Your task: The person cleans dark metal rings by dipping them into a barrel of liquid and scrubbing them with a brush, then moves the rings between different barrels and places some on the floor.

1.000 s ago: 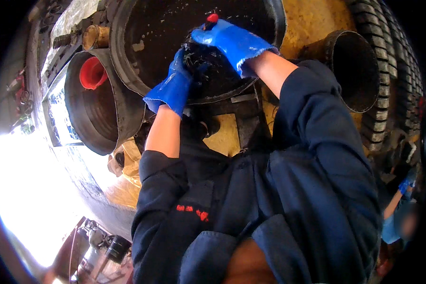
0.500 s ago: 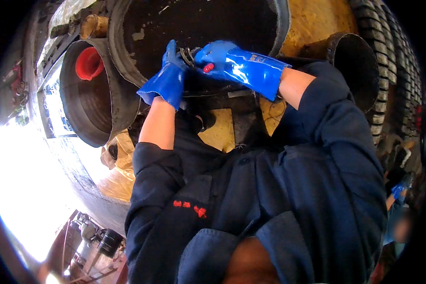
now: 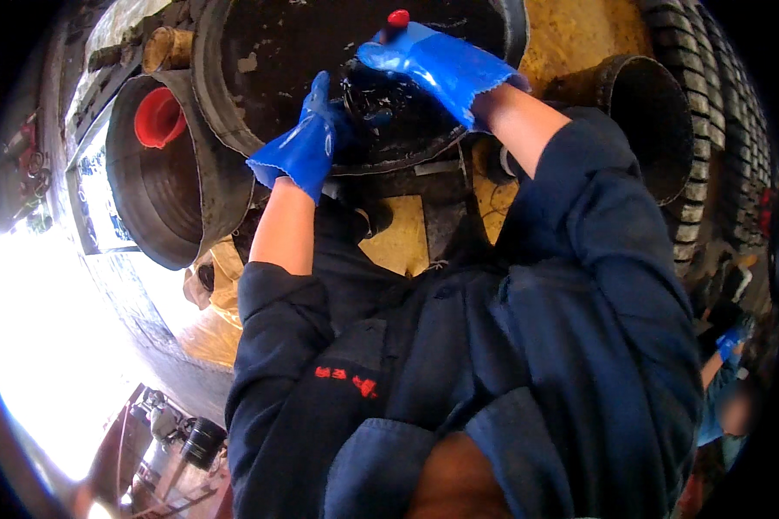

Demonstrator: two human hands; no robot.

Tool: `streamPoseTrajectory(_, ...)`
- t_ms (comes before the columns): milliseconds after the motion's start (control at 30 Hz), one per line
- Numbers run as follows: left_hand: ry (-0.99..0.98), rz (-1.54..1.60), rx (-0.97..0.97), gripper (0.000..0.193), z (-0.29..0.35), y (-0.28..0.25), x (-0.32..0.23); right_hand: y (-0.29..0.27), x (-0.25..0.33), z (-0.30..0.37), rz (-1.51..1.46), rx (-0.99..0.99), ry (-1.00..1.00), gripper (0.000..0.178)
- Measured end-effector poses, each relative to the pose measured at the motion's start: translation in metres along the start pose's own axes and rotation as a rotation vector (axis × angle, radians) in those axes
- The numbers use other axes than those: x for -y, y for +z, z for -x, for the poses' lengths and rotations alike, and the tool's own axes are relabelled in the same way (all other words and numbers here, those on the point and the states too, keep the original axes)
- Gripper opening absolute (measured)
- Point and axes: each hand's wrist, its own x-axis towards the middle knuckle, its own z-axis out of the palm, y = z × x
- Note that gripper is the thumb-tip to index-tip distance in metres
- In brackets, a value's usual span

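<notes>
Both my hands wear long blue rubber gloves and work over a large round dark tub [image 3: 249, 104]. My left hand [image 3: 310, 138] is by the tub's near left side, one digit pointing up, the others curled toward a dark, wet-looking shiny part [image 3: 374, 111]. What shape that part has is hard to make out. Farther off and to the right, my right hand [image 3: 407, 54] is closed round a small tool with a red end [image 3: 398, 17]; the glove hides most of it. The right hand is apart from the shiny part.
A grey bucket-like container [image 3: 160, 208] at the left holds a red cup-shaped vessel [image 3: 159, 118]. On the right stand another dark round container [image 3: 649, 130] and large treaded tyres [image 3: 699, 121]. Another person's blue-gloved hand [image 3: 732, 339] shows at the far right.
My right hand has moved up and away from my left hand, carrying the red-ended tool. The left hand stays nearly in place. The dark shiny part now shows between them.
</notes>
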Motion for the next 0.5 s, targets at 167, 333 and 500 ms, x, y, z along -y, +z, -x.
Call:
streamPoseTrajectory(167, 0.112, 0.008, -0.081, 0.078, 0.018, 0.016, 0.005, 0.04, 0.004, 0.018, -0.315, -0.046, -0.092, 0.048)
streamPoseTrajectory(333, 0.03, 0.106, -0.081, 0.073, 0.017, 0.017, 0.002, 0.035, 0.032, 0.039, 0.14, 0.121, -0.237, 0.028)
streamPoseTrajectory(500, 0.371, 0.071, 0.071, 0.051, -0.039, -0.051, -0.022, 0.039, 0.055, 0.058, 0.281, 0.269, -0.414, 0.027)
